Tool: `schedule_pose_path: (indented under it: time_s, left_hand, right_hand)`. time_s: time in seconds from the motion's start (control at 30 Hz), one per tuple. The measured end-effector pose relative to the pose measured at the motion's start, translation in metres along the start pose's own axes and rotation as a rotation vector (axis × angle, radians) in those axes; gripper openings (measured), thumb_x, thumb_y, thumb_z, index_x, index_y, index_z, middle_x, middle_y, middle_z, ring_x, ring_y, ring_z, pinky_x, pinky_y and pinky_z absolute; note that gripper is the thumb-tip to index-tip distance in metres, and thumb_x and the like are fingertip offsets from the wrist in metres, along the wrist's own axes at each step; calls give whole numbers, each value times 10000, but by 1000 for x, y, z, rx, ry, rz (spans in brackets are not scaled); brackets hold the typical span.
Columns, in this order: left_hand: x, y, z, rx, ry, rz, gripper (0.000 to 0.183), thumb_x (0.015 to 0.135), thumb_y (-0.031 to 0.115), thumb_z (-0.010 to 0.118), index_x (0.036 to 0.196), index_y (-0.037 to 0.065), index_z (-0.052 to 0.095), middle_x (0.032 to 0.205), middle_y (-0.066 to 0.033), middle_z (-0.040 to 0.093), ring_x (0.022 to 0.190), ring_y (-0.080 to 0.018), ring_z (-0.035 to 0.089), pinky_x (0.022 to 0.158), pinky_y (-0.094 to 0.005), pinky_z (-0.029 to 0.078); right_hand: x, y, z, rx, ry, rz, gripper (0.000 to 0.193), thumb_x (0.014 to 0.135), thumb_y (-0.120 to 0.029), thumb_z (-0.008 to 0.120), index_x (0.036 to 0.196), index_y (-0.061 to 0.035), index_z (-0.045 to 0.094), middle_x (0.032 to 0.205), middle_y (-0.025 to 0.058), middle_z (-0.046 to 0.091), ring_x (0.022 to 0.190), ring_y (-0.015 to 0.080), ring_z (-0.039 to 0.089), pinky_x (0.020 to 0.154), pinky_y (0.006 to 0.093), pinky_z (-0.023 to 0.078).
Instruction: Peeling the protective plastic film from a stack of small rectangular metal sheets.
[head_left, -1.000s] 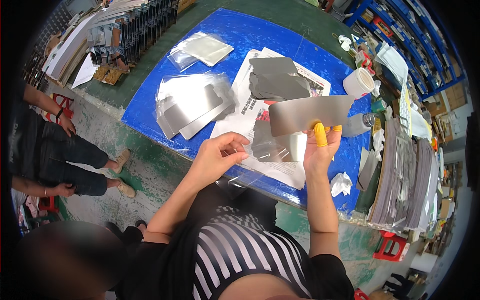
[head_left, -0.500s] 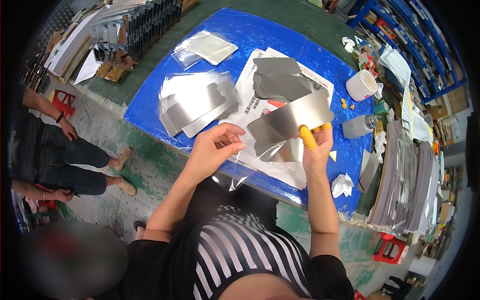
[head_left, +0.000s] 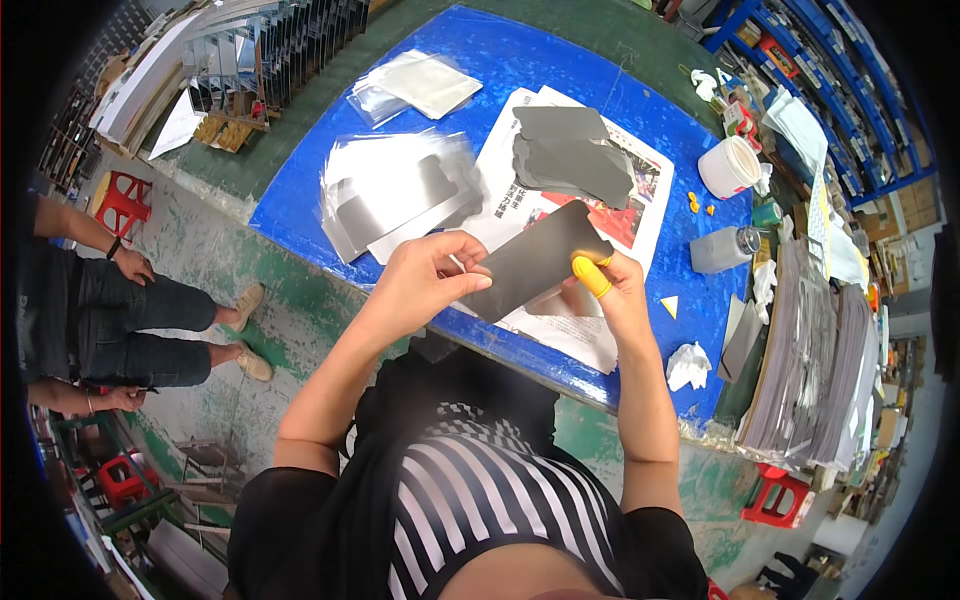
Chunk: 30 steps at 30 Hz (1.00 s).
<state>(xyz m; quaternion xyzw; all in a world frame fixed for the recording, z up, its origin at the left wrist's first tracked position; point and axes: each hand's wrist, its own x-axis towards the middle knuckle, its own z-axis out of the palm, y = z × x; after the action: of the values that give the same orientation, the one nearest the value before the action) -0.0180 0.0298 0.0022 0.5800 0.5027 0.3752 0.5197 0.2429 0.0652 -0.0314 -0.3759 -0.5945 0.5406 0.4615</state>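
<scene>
A thin, dark grey metal plate (head_left: 535,265) with shaped corners is held tilted between my hands above the near part of the table. My left hand (head_left: 425,285) is closed at its left end, thumb and fingers at the edge. On the other end, my right hand (head_left: 620,300) grips it, with a yellow finger cot (head_left: 592,276) on the thumb. Beyond it, a pile of similar dark plates (head_left: 575,155) rests on a newspaper (head_left: 645,160). To the left lies a fanned pile of shiny plates (head_left: 385,190). Under my right hand, a shiny piece (head_left: 568,300) is partly hidden.
Clear plastic sleeves (head_left: 430,82) lie at the far left of the blue table (head_left: 330,125). On the right are a white tub (head_left: 728,167), a clear bottle (head_left: 722,250) and crumpled tissue (head_left: 687,367). Stacked sheets (head_left: 800,350) stand beyond the right edge. Another person (head_left: 130,310) stands left.
The plate has tilted and moved left and nearer, its face turning from bright to dark. My left hand now meets its edge. The clear film hanging below that hand is out of sight.
</scene>
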Motion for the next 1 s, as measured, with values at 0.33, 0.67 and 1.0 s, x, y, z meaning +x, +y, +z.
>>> schedule_pose_path:
  time_s: [0.33,0.67,1.0]
  left_hand:
    - [-2,1,1,25,43,11,200,765,52,698,934,-7,608,805,-69,671,710,-126,653,607,-246,474]
    - [-3,3,-7,56,-43,-7,215,771,86,708,935,-7,605,804,-73,640,713,-130,660,618,-254,486]
    - [9,9,-14,102,-89,96,110,822,82,644,883,-8,628,794,-57,635,704,-94,574,623,-248,478]
  right_hand:
    - [1,-2,11,-136,189,-177,268,808,11,656,1072,-32,634,920,49,662,783,96,594,696,233,476]
    - [1,0,17,-235,200,-229,152,778,19,682,925,-21,687,879,49,694,717,83,599,651,219,475]
    - [5,-10,29,-510,-143,-549,196,702,-8,722,891,-53,700,791,64,662,680,207,597,618,295,486]
